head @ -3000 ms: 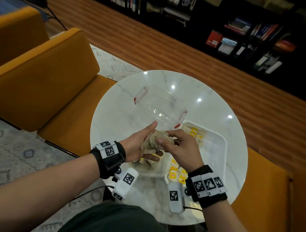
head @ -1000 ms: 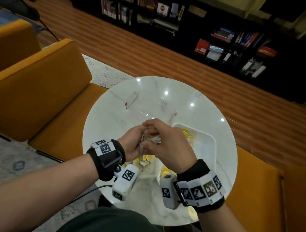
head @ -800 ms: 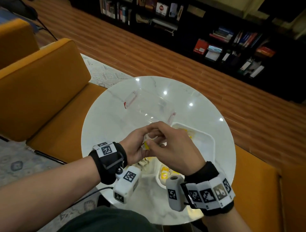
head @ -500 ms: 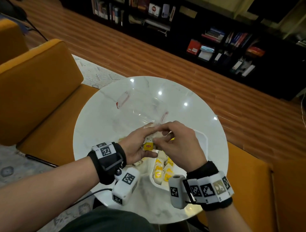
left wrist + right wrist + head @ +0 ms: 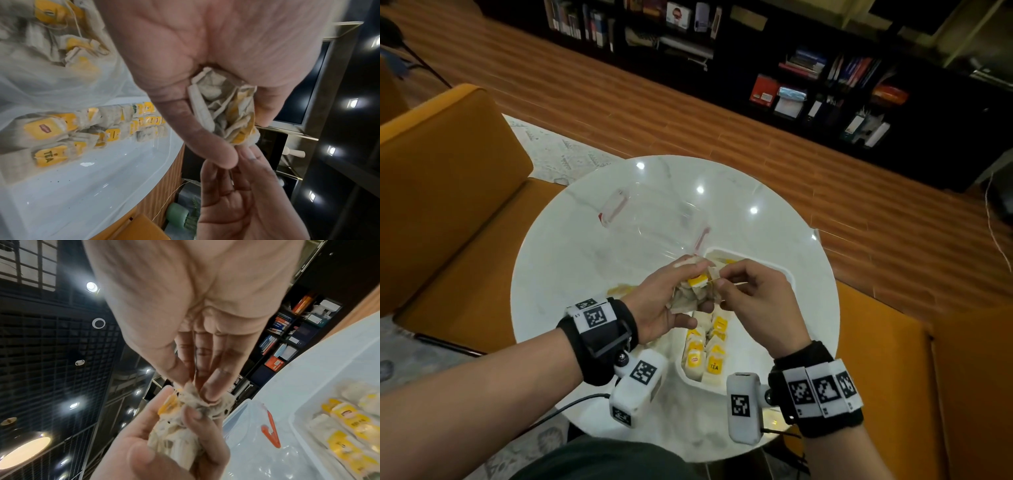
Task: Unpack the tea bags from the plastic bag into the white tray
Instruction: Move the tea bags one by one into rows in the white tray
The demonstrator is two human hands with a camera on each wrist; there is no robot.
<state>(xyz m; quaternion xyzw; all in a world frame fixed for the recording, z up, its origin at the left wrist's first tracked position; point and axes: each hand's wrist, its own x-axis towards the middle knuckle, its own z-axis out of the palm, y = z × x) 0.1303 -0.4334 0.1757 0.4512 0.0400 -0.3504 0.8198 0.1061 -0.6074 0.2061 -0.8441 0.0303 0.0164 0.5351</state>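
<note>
a round marble table (image 5: pixel 571 260) carries a clear lidded box (image 5: pixel 654 222) with red clips, and just beside it the white tray (image 5: pixel 787 277). rows of yellow-tagged tea bags (image 5: pixel 705 356) lie in the tray's near end. above the tray the left hand (image 5: pixel 664 301) clutches a crumpled bunch (image 5: pixel 695 294) of tea bags in curled fingers. the right hand (image 5: pixel 753 301) pinches the top of that bunch between thumb and fingertips (image 5: pixel 213 391). a plastic bag (image 5: pixel 53 78) with more tea bags lies left of the tray.
</note>
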